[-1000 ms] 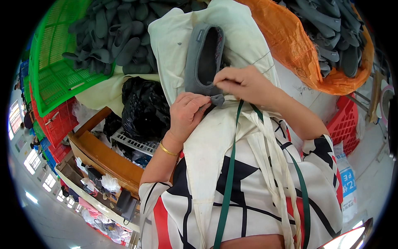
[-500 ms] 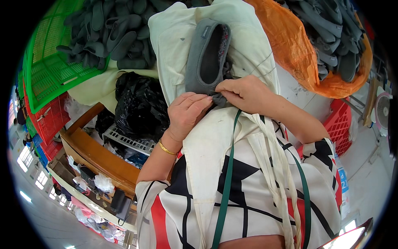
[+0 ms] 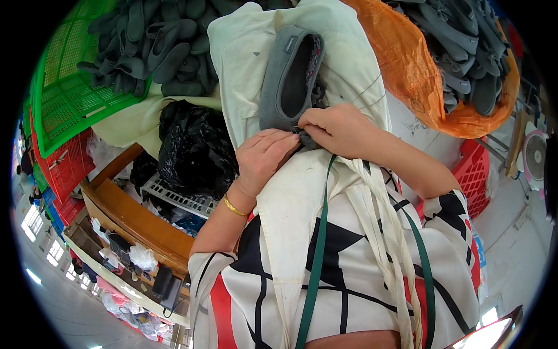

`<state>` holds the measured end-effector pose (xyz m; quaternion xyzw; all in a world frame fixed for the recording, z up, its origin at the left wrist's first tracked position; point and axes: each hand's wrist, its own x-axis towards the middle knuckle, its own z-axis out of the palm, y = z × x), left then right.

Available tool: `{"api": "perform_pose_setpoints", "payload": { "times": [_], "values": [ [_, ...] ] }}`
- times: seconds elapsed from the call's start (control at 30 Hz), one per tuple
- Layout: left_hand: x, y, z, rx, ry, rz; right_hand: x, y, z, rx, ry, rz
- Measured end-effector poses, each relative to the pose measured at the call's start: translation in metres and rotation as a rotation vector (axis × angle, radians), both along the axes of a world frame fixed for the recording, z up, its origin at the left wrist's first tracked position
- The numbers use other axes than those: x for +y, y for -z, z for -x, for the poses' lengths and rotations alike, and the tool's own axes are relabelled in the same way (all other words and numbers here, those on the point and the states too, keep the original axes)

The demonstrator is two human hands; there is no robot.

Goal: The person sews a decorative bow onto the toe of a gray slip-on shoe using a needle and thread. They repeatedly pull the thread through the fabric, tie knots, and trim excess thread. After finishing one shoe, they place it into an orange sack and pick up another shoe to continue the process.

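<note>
Grey slipper [image 3: 274, 93]: lies on cream cloth [image 3: 239, 72], opening upward.
Left hand [image 3: 261, 158]: grip clamped on the slipper's near end.
Right hand [image 3: 334, 129]: grip pinched together at that end.

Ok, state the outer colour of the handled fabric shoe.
The fabric shoe is grey, best in head view.

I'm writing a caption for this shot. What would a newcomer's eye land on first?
Probably the grey shoe at top centre, against white cloth, with the left hand and right hand at its lower end. Next, perhaps, the bright orange sack of grey shoes at upper right, then the green basket at upper left.
</note>
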<state>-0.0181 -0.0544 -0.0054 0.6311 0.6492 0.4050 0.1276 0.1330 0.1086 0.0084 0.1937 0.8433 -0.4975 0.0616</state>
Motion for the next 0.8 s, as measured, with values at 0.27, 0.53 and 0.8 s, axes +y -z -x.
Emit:
{"api": "perform_pose_setpoints", "payload": {
  "times": [0.27,0.53,0.8],
  "values": [
    [-0.005,0.000,-0.003,-0.057,-0.029,0.029,-0.001,0.010,-0.001,0.068,0.073,0.099],
    [-0.006,-0.003,-0.006,-0.042,0.003,0.001,-0.011,0.008,0.014,-0.044,0.116,0.178],
    [-0.007,-0.004,-0.008,0.117,0.007,0.006,-0.002,-0.006,0.030,-0.082,-0.044,0.015]
  ]
}}
